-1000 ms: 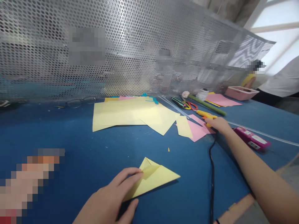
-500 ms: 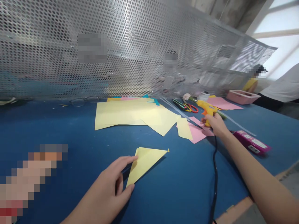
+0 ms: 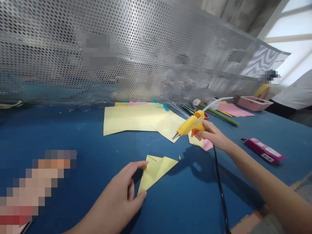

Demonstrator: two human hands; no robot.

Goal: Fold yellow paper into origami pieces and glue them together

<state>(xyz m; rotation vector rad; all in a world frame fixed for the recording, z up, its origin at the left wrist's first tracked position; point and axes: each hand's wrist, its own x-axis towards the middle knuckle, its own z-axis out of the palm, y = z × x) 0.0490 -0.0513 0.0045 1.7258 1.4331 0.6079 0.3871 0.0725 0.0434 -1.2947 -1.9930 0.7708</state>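
Note:
My left hand (image 3: 124,188) grips the left edge of a folded piece of pale yellow paper (image 3: 154,170), index finger at the upper corner and thumb at the lower one. The paper is roughly triangular, its point toward the right, with a crease standing up a little. In my right hand (image 3: 214,135) is a yellow hot glue gun (image 3: 191,123) with an orange trigger, raised above the table. Its metal nozzle points down and left, and a clear glue stick (image 3: 219,101) sticks out of its back. A black cord (image 3: 219,185) hangs from the handle.
Large pale yellow sheets (image 3: 129,118) lie at the back before a perforated metal screen (image 3: 136,65). Toward the right are a green rod (image 3: 221,117), pink paper (image 3: 236,109), a pink basket (image 3: 254,103) and a purple box-like item (image 3: 264,151). Another person's blurred-out arm (image 3: 31,188) lies at left.
My right hand has lifted the glue gun off the back right and brought it left and nearer, nozzle now toward the folded paper. The left hand keeps its hold; the paper's fold has opened slightly.

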